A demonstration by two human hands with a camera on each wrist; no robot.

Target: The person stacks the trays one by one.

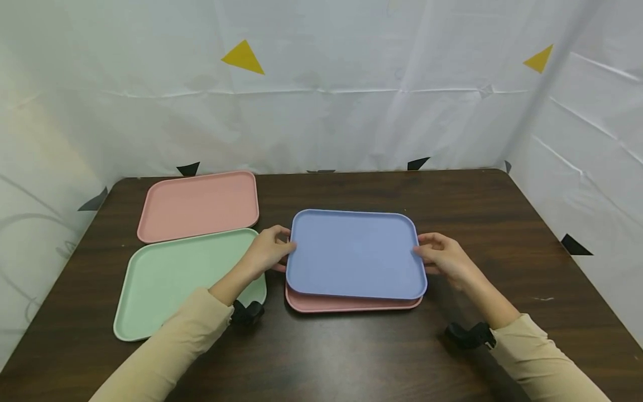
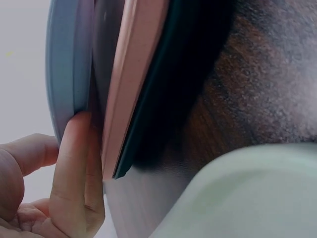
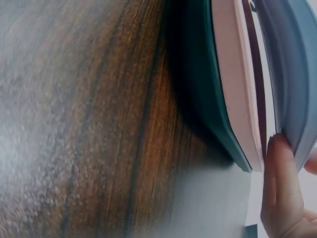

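Both hands hold a blue tray by its two short sides, thumbs on the rim and fingers beneath. The left hand grips the left edge, and the right hand grips the right edge. Under the blue tray lies a pink tray, whose front rim shows in the head view. Both wrist views show a gap between the blue tray and the pink one. A dark green tray edge sits below the pink tray in the right wrist view.
At the left, a light green tray lies on the dark wooden table, partly behind the left forearm. Another pink tray is behind it at the back left. White sheeting stands behind the table.
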